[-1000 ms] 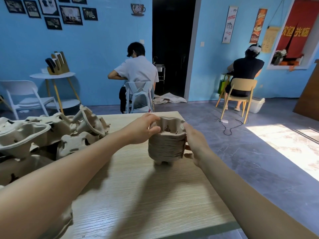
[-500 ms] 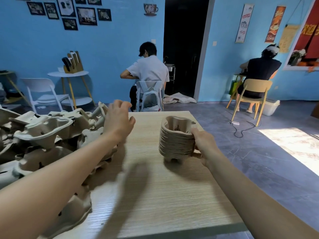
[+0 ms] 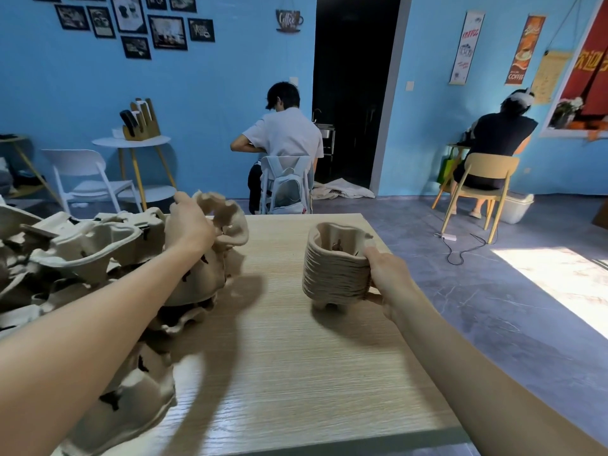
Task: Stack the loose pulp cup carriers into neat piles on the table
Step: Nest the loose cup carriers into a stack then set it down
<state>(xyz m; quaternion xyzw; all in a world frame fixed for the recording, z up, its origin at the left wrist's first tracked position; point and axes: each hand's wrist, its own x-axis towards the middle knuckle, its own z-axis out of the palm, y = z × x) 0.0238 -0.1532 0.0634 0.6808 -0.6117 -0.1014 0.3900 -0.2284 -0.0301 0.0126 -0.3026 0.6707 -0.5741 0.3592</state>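
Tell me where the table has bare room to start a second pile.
Bare wood lies between the loose carriers and the stacked pile, and across the near table in front of that pile. The left side is crowded: the heap runs to the near edge, where the left hand grips one carrier. The right hand holds the pile.

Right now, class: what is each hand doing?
Left hand: closed, fingers gripping a loose carrier at the heap.
Right hand: closed, holding the side of the stacked pile.
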